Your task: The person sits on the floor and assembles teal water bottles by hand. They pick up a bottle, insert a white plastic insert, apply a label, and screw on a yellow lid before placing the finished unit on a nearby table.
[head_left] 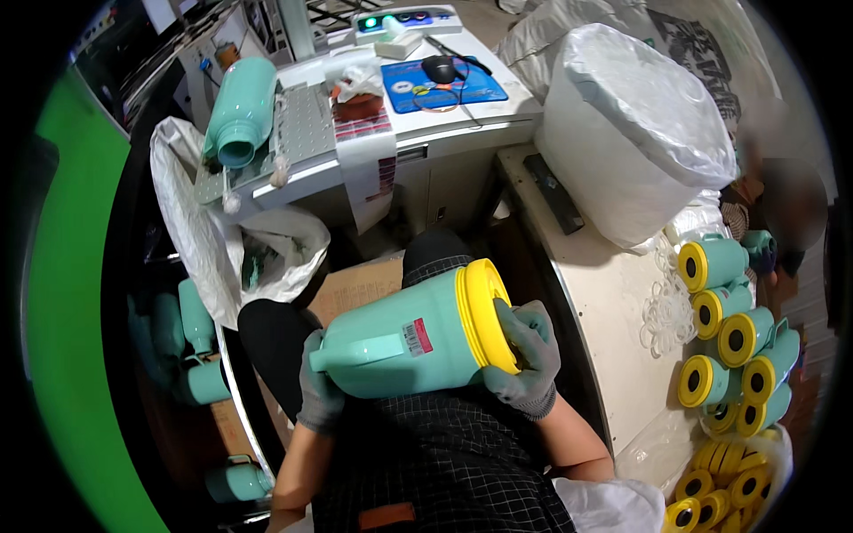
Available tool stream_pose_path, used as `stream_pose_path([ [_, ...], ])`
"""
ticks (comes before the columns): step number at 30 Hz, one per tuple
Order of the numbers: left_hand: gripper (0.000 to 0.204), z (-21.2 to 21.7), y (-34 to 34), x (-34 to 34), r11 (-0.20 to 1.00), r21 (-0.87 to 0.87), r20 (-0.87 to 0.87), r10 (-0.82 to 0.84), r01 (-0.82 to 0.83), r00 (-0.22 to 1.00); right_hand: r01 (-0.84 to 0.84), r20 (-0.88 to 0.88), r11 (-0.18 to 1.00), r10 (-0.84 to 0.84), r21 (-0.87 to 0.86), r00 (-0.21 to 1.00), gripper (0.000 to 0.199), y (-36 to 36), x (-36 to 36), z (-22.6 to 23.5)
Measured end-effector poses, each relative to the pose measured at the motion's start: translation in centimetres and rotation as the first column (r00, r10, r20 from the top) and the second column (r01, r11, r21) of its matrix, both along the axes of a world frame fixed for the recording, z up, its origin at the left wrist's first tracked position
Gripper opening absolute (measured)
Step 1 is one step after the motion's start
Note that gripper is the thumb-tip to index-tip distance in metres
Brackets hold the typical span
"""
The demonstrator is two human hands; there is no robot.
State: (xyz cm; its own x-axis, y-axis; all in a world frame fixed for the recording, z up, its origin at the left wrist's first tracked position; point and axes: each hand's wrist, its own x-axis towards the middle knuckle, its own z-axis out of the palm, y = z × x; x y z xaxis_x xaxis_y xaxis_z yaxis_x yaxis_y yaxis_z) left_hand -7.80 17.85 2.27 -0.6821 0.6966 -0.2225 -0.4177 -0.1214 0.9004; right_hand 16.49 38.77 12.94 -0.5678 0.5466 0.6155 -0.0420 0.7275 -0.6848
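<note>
A white desk (pixel 520 111) with a smooth, flat top stands ahead, and a cream side table (pixel 613 364) with a matt, scuffed surface runs along the right. On that table's far end sits a bulky, rounded container (pixel 604 142) covered in creased, translucent white plastic. A crinkled white plastic sack (pixel 182 182) gapes open at the left. Over the person's lap, above a black apron (pixel 444 466) with a thin white grid, the mint-green jug (pixel 382 369) lies sideways between the hands, its base to the left and its lid end to the right; the body is a smooth, glossy cylinder with a flat handle facing up. Another mint-green bottle shell (pixel 249 98), its round mouth uncovered, lies on a dimpled metal plate (pixel 306 120) on the desk. Yellow-topped jugs (pixel 775 354) cluster at the right, above a heap of loose ring-shaped caps (pixel 729 462). A ribbed yellow lid (pixel 475 315) crowns the held jug, which bears a small red-and-white sticker (pixel 416 338). Pale thin loops (pixel 668 320) lie tangled on the side table. The left hand (pixel 320 391), in a grey knit glove, cups the jug's base, fingers partly hidden underneath. The right hand (pixel 530 355), likewise gloved, is half curled over the lid, thumb at its lower rim.
</note>
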Motion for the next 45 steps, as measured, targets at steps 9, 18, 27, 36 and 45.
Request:
stream_pose_path([
  [9,0.026,2.3,1.4,1.2,0.964,-0.029,0.002,0.264,-0.264,0.964,0.045,-0.038,0.991,-0.050,-0.128,0.998,0.062,-1.5,0.5,-0.5],
  [18,0.022,4.1,1.9,0.6,0.964,0.040,-0.216,0.265,-0.263,0.940,0.137,-0.151,0.974,-0.165,-0.180,0.975,0.062,-2.7,1.5,-0.8],
  [27,0.021,3.5,2.7,-1.1,0.984,0.019,-0.446,0.169,-0.179,0.879,0.061,-0.283,0.934,-0.168,-0.351,0.944,0.054,-3.1,2.9,-0.5],
  [36,0.021,6.9,5.6,1.4,0.924,0.379,0.180,-0.131,0.054,0.975,-0.422,-0.407,0.718,0.208,-0.553,0.889,0.106,5.3,3.1,1.8],
  [45,0.030,2.1,7.4,0.1,0.952,0.307,0.030,-0.010,0.001,0.999,-0.020,-0.219,0.821,-0.129,-0.570,0.967,0.087,-0.8,5.3,-1.2],
])
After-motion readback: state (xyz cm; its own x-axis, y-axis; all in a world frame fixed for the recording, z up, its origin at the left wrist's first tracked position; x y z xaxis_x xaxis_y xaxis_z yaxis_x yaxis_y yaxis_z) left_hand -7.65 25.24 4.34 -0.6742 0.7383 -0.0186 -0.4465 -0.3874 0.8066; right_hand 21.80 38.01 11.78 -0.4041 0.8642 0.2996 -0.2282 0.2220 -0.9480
